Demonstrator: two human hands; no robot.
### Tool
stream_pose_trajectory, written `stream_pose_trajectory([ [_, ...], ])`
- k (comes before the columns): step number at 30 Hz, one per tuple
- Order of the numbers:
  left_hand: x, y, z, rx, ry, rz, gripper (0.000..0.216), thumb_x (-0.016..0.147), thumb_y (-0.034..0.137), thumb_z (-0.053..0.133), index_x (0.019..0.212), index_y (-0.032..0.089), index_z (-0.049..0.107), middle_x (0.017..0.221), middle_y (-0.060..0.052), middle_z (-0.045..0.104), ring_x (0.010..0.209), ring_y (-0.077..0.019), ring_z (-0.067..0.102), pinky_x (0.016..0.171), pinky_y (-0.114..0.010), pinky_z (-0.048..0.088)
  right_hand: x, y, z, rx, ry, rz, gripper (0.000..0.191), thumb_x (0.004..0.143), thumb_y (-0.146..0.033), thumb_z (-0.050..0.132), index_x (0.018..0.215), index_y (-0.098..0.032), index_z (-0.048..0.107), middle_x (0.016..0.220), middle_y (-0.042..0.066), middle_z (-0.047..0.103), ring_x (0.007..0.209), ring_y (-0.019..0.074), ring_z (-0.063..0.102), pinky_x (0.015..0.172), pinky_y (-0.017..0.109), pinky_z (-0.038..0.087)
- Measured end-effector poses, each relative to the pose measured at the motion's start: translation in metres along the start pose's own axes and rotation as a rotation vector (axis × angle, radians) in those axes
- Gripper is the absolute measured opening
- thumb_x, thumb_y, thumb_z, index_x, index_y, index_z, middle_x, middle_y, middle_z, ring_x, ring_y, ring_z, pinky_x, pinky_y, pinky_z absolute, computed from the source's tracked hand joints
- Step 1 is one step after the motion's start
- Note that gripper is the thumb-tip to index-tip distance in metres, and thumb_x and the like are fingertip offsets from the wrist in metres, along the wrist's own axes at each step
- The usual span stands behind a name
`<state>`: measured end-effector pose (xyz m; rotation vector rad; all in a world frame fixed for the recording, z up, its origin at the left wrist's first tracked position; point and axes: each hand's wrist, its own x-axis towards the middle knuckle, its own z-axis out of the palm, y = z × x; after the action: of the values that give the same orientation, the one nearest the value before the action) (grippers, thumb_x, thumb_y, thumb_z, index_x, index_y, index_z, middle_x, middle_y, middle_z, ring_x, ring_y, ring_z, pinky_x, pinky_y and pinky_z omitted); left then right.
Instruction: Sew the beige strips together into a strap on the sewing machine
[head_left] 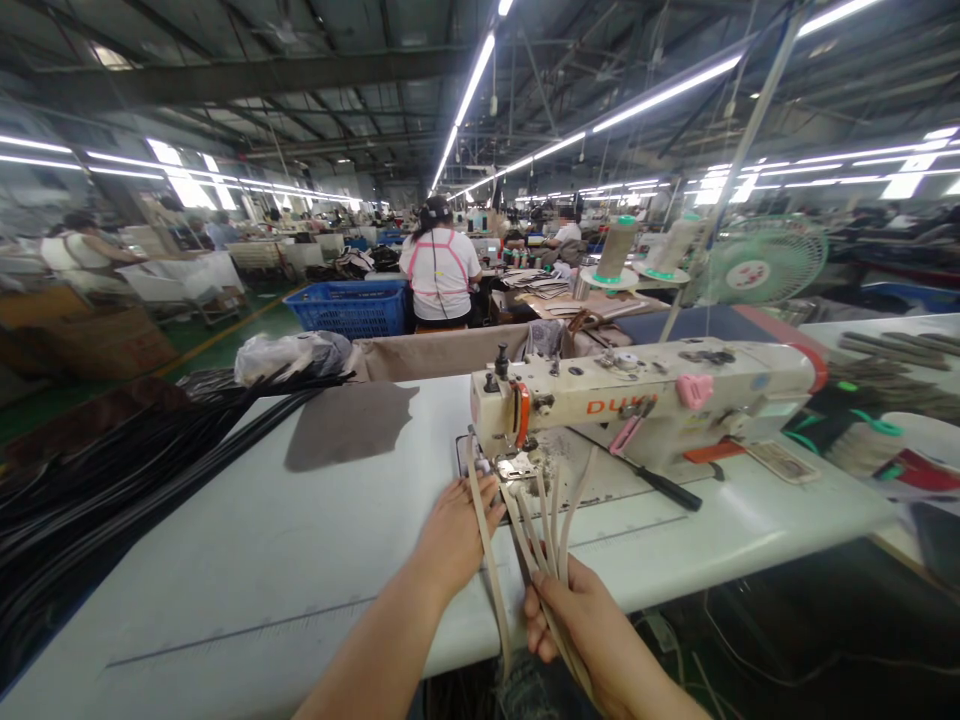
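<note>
My left hand point(456, 530) lies beside the needle area of a sewing machine point(570, 400), fingers flat and pointing at the presser foot. A narrow beige strap point(486, 560) runs down over those fingers to the table's front edge. What is under the fingertips is hidden. To the right, my right hand point(576, 612) is closed round several beige strips point(551, 530). They fan out from its grip towards the needle plate, their lower ends hanging below the hand. Behind them, a black-handled tool point(664, 485) rests on the machine bed.
A dark grey-brown flat piece point(349, 425) lies on the white table point(247, 570). Long black strips point(172, 480) are heaped at the left. Thread cones point(616, 250) and a fan point(765, 265) stand behind the machine. A person point(441, 265) sits ahead, near a blue crate point(349, 308).
</note>
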<state>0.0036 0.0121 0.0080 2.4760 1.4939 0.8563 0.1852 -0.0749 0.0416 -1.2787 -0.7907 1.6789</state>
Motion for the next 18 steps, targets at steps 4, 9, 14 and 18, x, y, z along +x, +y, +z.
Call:
stream_pose_trajectory([
  [4, 0.000, 0.000, 0.000, 0.008, -0.003, 0.006, 0.040, 0.109, 0.039, 0.042, 0.137, 0.021, 0.064, 0.143, -0.010, 0.067, 0.137, -0.0273, 0.060, 0.120, -0.052, 0.045, 0.005, -0.005, 0.004, -0.013, 0.010, 0.038, 0.034, 0.083, -0.037, 0.072, 0.107, -0.018, 0.056, 0.058, -0.004, 0.067, 0.041, 0.0122, 0.062, 0.038, 0.019, 0.045],
  [9, 0.000, -0.002, 0.000, 0.017, -0.006, 0.009, 0.040, 0.109, 0.038, 0.043, 0.139, 0.021, 0.062, 0.144, -0.010, 0.066, 0.139, -0.0264, 0.058, 0.121, -0.051, 0.043, 0.010, -0.010, 0.010, -0.009, 0.028, 0.051, 0.038, 0.082, -0.034, 0.073, 0.112, -0.019, 0.055, 0.055, -0.006, 0.066, 0.040, 0.0126, 0.062, 0.039, 0.019, 0.044],
  [14, 0.000, -0.002, 0.000, 0.008, 0.003, 0.014, 0.039, 0.109, 0.037, 0.042, 0.138, 0.022, 0.063, 0.143, -0.010, 0.067, 0.137, -0.0280, 0.060, 0.120, -0.053, 0.045, 0.014, -0.012, 0.010, -0.004, 0.009, 0.030, 0.030, 0.084, -0.031, 0.071, 0.107, -0.020, 0.054, 0.057, -0.006, 0.067, 0.043, 0.0118, 0.063, 0.041, 0.019, 0.045],
  [18, 0.000, -0.004, 0.001, -0.010, 0.016, 0.025, 0.038, 0.108, 0.036, 0.042, 0.134, 0.023, 0.067, 0.140, -0.009, 0.070, 0.133, -0.0285, 0.063, 0.118, -0.054, 0.048, 0.019, -0.012, 0.011, 0.008, 0.000, 0.018, 0.029, 0.082, -0.032, 0.073, 0.101, -0.020, 0.055, 0.057, -0.005, 0.067, 0.043, 0.0120, 0.063, 0.041, 0.019, 0.044],
])
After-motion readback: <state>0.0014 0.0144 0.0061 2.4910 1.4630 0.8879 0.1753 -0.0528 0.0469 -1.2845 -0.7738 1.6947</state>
